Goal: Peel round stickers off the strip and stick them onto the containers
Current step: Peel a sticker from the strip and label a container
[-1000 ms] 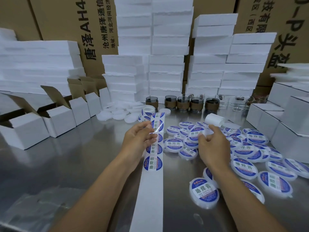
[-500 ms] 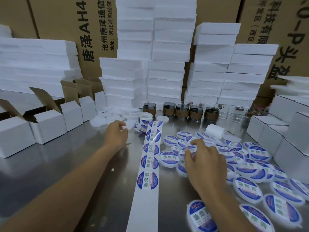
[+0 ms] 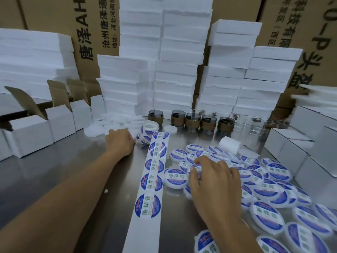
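Fingers of L hand (image 3: pixel 119 142) are hidden behind back of hand; cannot tell whether they hold anything. Ref. landmark for all positions: sticker strip (image 3: pixel 152 181), laid flat on steel table (image 3: pixel 54 179), running from near edge to far centre.

1. Far left of strip: open white cartons (image 3: pixel 45 128), flaps up, in a row.
2. Left of strip's far end: blank containers (image 3: pixel 96 130), white, no stickers, in a loose pile. L hand rests at pile's right edge, just left of strip's far end.
3. At strip's far end: sticker roll (image 3: pixel 145 138); strip runs onto it.
4. On strip: round stickers (image 3: pixel 148 205), blue/white w/ green text, five visible in a line. Near end is bare backing.
5. Just right of strip: labelled containers (image 3: pixel 273 190), many overlapping, spread out to right edge of view.
6. Right of strip, mid-length: R hand (image 3: pixel 215 181), palm down over that spread. Thumb and index fingertips pinch one held container (image 3: pixel 196 169), sticker side visible. Other fingers are curled above the spread.
7. Right of strip's far end: white paper roll (image 3: pixel 229 144), lying on its side.
8. Beyond strip's far end: brown-sleeved cups (image 3: pixel 193 120) in a row; foam slabs (image 3: pixel 175 79) stacked behind them.
9. Far right of strip: closed white boxes (image 3: pixel 295 152).
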{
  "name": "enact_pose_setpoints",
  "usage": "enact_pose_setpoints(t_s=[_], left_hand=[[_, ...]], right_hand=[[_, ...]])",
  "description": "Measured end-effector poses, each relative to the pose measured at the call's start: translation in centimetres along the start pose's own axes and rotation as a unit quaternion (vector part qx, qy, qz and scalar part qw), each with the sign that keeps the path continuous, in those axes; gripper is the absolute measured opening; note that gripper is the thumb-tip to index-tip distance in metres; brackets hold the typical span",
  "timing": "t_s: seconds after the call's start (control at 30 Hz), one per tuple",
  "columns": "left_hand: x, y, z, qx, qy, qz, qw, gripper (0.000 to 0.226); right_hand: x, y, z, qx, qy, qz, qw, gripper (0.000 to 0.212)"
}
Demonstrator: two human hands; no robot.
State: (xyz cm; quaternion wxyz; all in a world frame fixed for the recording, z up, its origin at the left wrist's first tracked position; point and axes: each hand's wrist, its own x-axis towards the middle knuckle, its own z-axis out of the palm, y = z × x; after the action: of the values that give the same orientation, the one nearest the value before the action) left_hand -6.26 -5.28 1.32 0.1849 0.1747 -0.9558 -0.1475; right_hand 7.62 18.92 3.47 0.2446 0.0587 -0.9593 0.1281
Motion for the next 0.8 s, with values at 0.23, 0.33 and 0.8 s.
enact_pose_setpoints(t_s=[0.23,0.33,0.8], left_hand=[[-3.2,0.5,-3.2,-0.192,-0.007,0.039,0.981,0.021],[-6.3,1.5,-5.5,-0.317,-0.013,0.050,0.947,0.020],[-16.0,2.5,-6.9,-0.680,-0.192,-0.004,0.708,0.020]], right_hand=[[-0.4,-0.1,-0.2,0.025,0.025,-0.008,0.999,0.030],[-0.5,-0.3,-0.4,0.030,0.021,-0.018,0.999,0.029],[-1.6,-3.0,0.3,0.515,-0.021,0.064,0.855,0.017]])
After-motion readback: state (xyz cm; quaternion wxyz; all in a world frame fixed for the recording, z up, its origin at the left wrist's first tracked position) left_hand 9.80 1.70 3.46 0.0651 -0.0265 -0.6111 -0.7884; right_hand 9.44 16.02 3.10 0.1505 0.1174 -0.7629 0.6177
